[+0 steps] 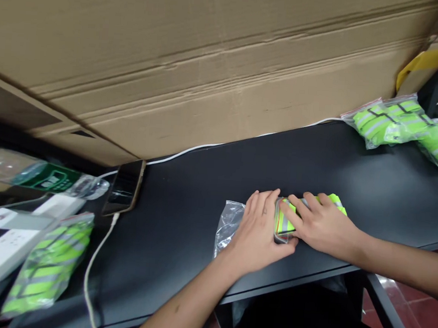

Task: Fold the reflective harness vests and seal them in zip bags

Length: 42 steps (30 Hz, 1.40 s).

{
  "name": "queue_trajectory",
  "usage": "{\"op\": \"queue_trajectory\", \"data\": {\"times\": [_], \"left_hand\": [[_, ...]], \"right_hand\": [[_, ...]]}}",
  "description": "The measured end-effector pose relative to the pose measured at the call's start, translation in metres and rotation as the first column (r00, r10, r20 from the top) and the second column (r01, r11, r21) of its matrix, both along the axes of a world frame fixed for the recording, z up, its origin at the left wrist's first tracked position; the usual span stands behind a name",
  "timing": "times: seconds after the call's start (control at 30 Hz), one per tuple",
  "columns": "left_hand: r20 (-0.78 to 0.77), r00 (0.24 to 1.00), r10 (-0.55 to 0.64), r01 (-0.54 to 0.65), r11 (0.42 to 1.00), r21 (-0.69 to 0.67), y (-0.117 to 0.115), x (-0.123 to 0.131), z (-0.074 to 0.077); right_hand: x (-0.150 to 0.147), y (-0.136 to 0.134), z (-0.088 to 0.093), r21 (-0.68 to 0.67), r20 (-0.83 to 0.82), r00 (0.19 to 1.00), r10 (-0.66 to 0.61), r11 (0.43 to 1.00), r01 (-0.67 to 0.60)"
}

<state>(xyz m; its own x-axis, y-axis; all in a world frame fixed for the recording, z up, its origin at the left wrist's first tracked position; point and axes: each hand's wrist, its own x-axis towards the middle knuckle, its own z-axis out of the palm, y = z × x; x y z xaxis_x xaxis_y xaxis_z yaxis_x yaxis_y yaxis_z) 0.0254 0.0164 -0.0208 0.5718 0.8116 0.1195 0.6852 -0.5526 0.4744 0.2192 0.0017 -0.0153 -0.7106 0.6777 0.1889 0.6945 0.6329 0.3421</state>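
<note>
A folded neon-yellow reflective vest (pixel 283 222) with grey stripes lies on the dark table, one end at the red-edged mouth of a clear plastic zip bag (pixel 228 224). My left hand (pixel 257 231) rests over the bag, its fingers closed together along the far side and its thumb along the near side. Across the vest lies my right hand (pixel 318 223), fingers curled over it and gripping it. Both hands hide much of the vest and bag, so I cannot tell how far the vest sits inside.
Bagged neon vests (pixel 398 124) lie at the back right, another bagged vest (pixel 52 265) at the left. Near that are a white power strip (pixel 8 251), a phone (pixel 125 187) on a charging cable (pixel 93 270) and a green-labelled bottle (pixel 49 176). Cardboard (pixel 210 73) walls the back.
</note>
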Motion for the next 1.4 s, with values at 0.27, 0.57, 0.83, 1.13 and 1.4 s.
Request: {"op": "queue_trajectory", "data": {"times": [0.27, 0.57, 0.83, 1.13, 1.4], "left_hand": [[-0.090, 0.996, -0.012, 0.020, 0.996, 0.081, -0.002, 0.004, 0.008], [-0.143, 0.990, 0.009, 0.006, 0.995, 0.104, 0.000, 0.002, 0.015], [-0.118, 0.993, 0.029, -0.021, 0.998, 0.067, -0.003, 0.004, 0.008], [-0.104, 0.995, 0.008, -0.003, 0.999, 0.045, -0.001, 0.003, 0.006], [-0.133, 0.991, -0.006, 0.015, 0.998, 0.066, -0.003, 0.003, 0.004]], "right_hand": [[-0.002, 0.007, -0.002, 0.072, 0.006, 0.996, 0.088, 0.993, -0.089], [-0.007, 0.017, 0.010, 0.049, -0.056, 0.995, 0.080, 0.996, -0.077], [-0.017, 0.023, -0.011, -0.070, -0.153, 0.971, 0.186, 0.978, -0.198], [0.021, 0.036, 0.018, -0.557, -0.544, 0.830, 0.124, 0.687, -0.468], [0.028, 0.038, 0.002, -0.441, -0.545, 0.833, -0.094, 0.877, -0.190]]}}
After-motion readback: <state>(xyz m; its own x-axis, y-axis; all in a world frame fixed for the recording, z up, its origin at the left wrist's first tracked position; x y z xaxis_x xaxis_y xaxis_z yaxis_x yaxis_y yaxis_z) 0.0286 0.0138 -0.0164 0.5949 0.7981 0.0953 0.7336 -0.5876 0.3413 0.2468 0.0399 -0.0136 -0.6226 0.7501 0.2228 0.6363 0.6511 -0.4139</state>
